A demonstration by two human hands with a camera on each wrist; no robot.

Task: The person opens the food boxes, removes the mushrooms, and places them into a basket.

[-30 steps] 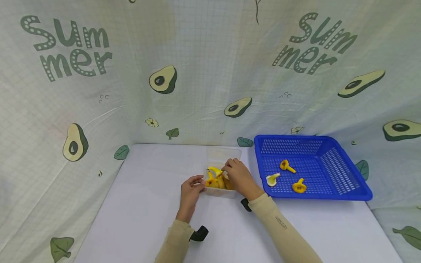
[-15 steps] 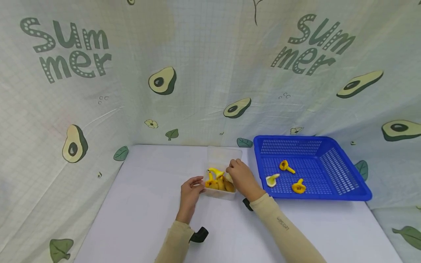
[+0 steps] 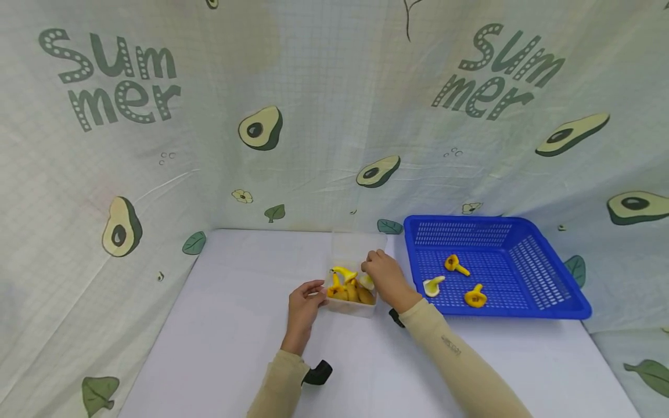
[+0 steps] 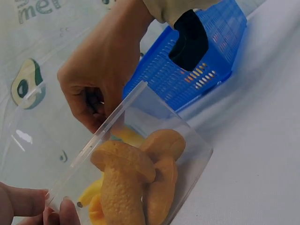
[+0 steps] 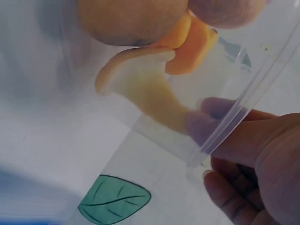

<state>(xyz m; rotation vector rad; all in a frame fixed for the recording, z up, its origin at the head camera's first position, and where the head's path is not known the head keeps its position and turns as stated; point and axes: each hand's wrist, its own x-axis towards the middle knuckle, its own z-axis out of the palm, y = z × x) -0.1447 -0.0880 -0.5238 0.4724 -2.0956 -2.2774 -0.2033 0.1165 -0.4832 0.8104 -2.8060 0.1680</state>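
A clear plastic box (image 3: 349,309) holds several mushroom figures. Its left side is pinched between the thumb and fingers of my left hand (image 3: 303,313). Over the box's right side, my right hand (image 3: 388,281) pinches the stem of a pale mushroom (image 5: 147,89) with a tan cap; thumb and fingertip reach inside the wall in the right wrist view. That mushroom lies along the right inner side. A bright yellow mushroom (image 3: 344,273) lies across the back of the pile. Brown mushrooms (image 4: 123,171) show through the wall in the left wrist view.
A blue perforated basket (image 3: 509,316) stands right of the box, with two orange-yellow mushrooms (image 3: 475,296) and a paler yellow one (image 3: 432,286) inside. The box's clear lid (image 3: 355,242) lies back behind it. A printed curtain (image 3: 313,87) hangs behind the white table (image 3: 235,302).
My right hand has shifted slightly right, and the pale mushroom shows more at the box's right side. The left hand stays at the box's left side.
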